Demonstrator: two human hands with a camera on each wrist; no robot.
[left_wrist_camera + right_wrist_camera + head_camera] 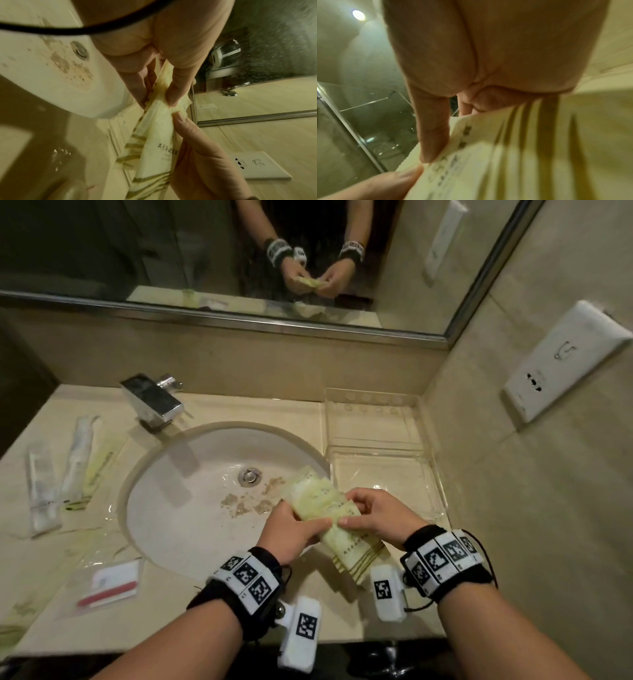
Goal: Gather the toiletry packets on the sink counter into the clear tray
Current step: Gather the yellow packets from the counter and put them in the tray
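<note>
Both hands hold a stack of pale yellow toiletry packets [329,508] over the sink's right rim. My left hand [294,529] pinches the stack from the left, thumb on top. My right hand [370,515] grips it from the right. In the left wrist view the packets [159,136] are squeezed between my left thumb and fingers, with the right thumb pressing beside them. The right wrist view shows the striped packets [513,155] under my right thumb. The clear tray [387,446] stands just right of the hands, nothing in it. More packets [75,460] lie on the counter's left side.
A white basin [191,494] with brown stains takes up the counter's middle, a chrome faucet [154,400] behind it. A clear packet with a red strip [109,583] lies at the front left. A wall socket [565,361] sits on the right wall; a mirror [205,251] hangs behind.
</note>
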